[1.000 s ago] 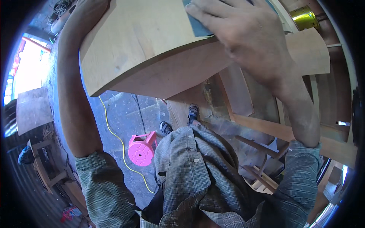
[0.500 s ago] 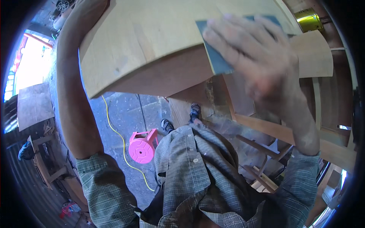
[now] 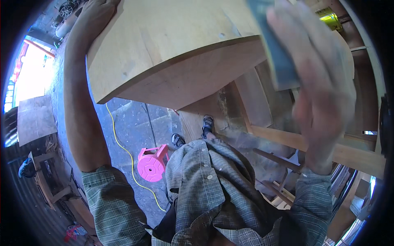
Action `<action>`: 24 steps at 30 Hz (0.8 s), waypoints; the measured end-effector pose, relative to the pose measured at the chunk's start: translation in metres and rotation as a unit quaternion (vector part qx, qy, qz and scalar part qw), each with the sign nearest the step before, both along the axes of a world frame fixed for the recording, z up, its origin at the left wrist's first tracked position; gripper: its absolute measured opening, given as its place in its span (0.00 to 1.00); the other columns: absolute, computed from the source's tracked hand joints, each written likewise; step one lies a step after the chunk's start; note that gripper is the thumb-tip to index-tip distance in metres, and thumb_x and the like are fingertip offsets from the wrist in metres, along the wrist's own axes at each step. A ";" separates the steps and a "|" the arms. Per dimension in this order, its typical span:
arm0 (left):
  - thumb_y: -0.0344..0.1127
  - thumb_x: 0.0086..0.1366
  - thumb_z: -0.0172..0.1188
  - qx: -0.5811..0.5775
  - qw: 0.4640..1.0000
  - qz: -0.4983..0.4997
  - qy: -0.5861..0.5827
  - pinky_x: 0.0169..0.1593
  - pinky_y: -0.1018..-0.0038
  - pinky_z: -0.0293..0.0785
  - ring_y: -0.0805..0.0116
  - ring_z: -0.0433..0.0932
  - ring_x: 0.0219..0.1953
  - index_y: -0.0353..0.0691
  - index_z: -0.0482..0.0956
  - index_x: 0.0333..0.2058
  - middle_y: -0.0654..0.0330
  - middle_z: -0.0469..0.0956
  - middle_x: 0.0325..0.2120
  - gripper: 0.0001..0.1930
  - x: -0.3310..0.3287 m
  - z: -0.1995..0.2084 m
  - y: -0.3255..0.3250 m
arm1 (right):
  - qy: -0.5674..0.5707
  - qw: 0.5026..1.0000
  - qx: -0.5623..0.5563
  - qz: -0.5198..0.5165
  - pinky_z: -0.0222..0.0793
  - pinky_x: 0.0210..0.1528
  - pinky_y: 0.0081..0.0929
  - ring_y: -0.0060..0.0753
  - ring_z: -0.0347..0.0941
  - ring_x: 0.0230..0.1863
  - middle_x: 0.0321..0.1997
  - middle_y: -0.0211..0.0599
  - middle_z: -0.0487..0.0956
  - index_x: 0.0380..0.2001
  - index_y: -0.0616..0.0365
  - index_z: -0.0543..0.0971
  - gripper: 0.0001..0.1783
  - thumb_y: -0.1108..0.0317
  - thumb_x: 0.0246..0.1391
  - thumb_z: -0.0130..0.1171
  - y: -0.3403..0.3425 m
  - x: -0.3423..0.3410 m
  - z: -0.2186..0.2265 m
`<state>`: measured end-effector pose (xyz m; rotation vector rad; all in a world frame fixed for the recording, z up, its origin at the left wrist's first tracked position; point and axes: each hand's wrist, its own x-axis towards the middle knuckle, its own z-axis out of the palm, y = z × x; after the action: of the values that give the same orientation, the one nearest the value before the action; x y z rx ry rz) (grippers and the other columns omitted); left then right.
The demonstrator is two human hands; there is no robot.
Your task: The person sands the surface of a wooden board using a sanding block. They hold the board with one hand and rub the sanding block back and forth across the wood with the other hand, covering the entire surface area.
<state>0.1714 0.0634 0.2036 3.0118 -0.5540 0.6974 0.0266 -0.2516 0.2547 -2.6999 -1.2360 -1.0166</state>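
A pale wooden panel point(image 3: 176, 33) with a curved near edge spans the top of the view. My left hand point(image 3: 100, 5) grips its far left side, the fingertips partly cut off by the picture's edge. Held flat under the fingers of my right hand point(image 3: 320, 69) is a blue-grey sheet of sandpaper point(image 3: 279, 61), at the panel's right end and hanging past its curved edge. Motion smears the right hand and the sheet.
A pink plastic stool point(image 3: 152, 167) and a yellow cord point(image 3: 130, 152) are on the floor to the left of my feet. Wooden framing point(image 3: 283, 138) stands at the right, with a shiny yellow can point(image 3: 329, 18) beyond. A plywood sheet point(image 3: 37, 119) leans at the far left.
My right hand has swept to the right with the sandpaper, from over the panel's curved edge to its right end. The left hand keeps its place on the panel.
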 end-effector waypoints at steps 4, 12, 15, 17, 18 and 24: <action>0.37 0.68 0.46 -0.012 1.000 -0.016 -0.021 0.63 0.63 0.61 0.51 0.66 0.60 0.35 0.78 0.45 0.50 0.73 0.55 0.16 -0.002 0.005 0.011 | -0.014 0.998 -0.055 -0.013 0.69 0.55 0.40 0.43 0.73 0.57 0.54 0.39 0.79 0.50 0.58 0.79 0.25 0.76 0.45 0.53 0.021 0.026 -0.006; 0.36 0.66 0.49 0.009 0.988 -0.119 -0.096 0.57 0.59 0.65 0.51 0.70 0.54 0.34 0.78 0.41 0.53 0.76 0.48 0.13 0.023 -0.018 0.021 | 0.043 0.990 -0.132 0.032 0.67 0.56 0.40 0.40 0.73 0.57 0.56 0.38 0.77 0.50 0.60 0.78 0.24 0.74 0.46 0.53 0.076 0.036 -0.020; 0.37 0.66 0.50 0.028 0.985 -0.113 -0.129 0.56 0.60 0.66 0.52 0.72 0.52 0.35 0.78 0.40 0.53 0.77 0.47 0.13 0.019 -0.019 0.027 | 0.036 0.984 -0.166 0.048 0.66 0.57 0.39 0.40 0.72 0.57 0.56 0.37 0.76 0.51 0.60 0.77 0.23 0.73 0.48 0.52 0.079 0.018 -0.013; 0.37 0.66 0.50 0.036 0.983 -0.112 -0.138 0.56 0.60 0.66 0.53 0.72 0.52 0.35 0.78 0.40 0.53 0.77 0.47 0.13 0.018 -0.016 0.026 | 0.037 0.985 -0.153 0.064 0.66 0.57 0.38 0.40 0.72 0.58 0.56 0.36 0.76 0.51 0.59 0.77 0.23 0.72 0.48 0.52 0.085 0.042 -0.011; 0.37 0.66 0.49 0.030 0.985 -0.115 -0.121 0.56 0.60 0.66 0.53 0.72 0.52 0.35 0.78 0.40 0.53 0.77 0.47 0.13 0.020 -0.013 0.020 | -0.007 0.982 -0.184 0.047 0.65 0.58 0.39 0.40 0.72 0.58 0.57 0.34 0.76 0.51 0.59 0.77 0.23 0.71 0.49 0.51 0.092 0.059 -0.009; 0.35 0.66 0.48 0.001 0.989 -0.093 -0.111 0.57 0.60 0.66 0.52 0.71 0.52 0.34 0.78 0.39 0.53 0.77 0.46 0.13 0.012 -0.014 0.022 | 0.052 0.973 -0.216 0.056 0.65 0.57 0.37 0.38 0.72 0.57 0.56 0.35 0.76 0.52 0.59 0.76 0.25 0.71 0.48 0.51 0.076 0.011 0.001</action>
<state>0.1832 0.0852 0.1892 2.8503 -0.8299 1.0236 0.0374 -0.1754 0.2556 -2.8895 -1.7397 -0.6445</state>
